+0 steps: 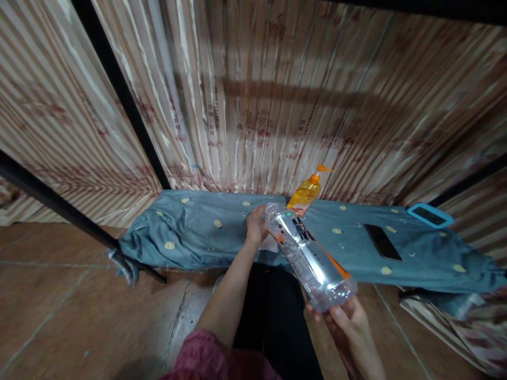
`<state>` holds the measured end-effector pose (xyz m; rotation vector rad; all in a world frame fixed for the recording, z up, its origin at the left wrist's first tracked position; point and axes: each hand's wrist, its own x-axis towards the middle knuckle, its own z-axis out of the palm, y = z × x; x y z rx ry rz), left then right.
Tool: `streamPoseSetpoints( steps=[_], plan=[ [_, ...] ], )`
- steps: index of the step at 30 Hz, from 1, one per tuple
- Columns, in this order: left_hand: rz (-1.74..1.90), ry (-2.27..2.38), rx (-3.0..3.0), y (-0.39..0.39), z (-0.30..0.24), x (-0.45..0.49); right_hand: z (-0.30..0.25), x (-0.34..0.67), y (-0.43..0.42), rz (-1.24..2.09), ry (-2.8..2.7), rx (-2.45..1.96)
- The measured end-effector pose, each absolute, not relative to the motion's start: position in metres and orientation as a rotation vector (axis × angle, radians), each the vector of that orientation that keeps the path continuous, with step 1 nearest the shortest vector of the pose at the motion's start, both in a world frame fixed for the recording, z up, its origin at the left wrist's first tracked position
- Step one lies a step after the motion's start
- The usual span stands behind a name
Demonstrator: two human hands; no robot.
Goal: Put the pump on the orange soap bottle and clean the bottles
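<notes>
My right hand [345,318] grips the base of a clear plastic bottle [307,253] with an orange-and-black label, held tilted with its neck pointing away from me. My left hand [256,224] is closed at the bottle's mouth, fingers pinched around the cap end; the cap itself is hidden by the fingers. Both hands hover over the front edge of a surface covered by a blue-grey cloth [190,232] with small gold dots. An orange pump dispenser bottle [307,191] stands just behind the clear bottle's neck.
A black phone [382,241] lies flat on the cloth at the right. A blue-framed device [430,215] rests at the far right edge. Striped curtains hang behind the surface. Black bars cross at the left. The floor is brown tile.
</notes>
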<state>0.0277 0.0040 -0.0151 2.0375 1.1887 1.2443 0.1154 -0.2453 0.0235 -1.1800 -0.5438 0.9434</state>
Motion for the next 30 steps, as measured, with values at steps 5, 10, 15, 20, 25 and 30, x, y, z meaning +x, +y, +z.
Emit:
streamPoseSetpoints(
  steps=[5, 10, 15, 20, 25, 30],
  plan=[
    [1.218, 1.187, 2.017, 0.0037, -0.0144, 0.0278, 0.0227, 0.1172, -0.2458, 0.957, -0.545, -1.185],
    [1.214, 1.204, 2.017, 0.0039, -0.0166, 0.0285, 0.0226, 0.1189, -0.2464, 0.972, -0.541, -1.183],
    [1.216, 1.2, 2.008, 0.0025, -0.0154, 0.0283, 0.0246, 0.1195, -0.2465, 0.972, -0.538, -1.169],
    [1.214, 1.185, 1.999, 0.0006, -0.0123, 0.0277, 0.0258, 0.1202, -0.2475, 0.968, -0.526, -1.168],
    [1.224, 1.18, 1.958, -0.0023, -0.0105, 0.0268, 0.0251, 0.1213, -0.2499, 0.979, -0.519, -1.175],
    [1.22, 1.172, 1.953, -0.0025, -0.0106, 0.0263, 0.0219, 0.1232, -0.252, 0.983, -0.521, -1.172]
  ],
)
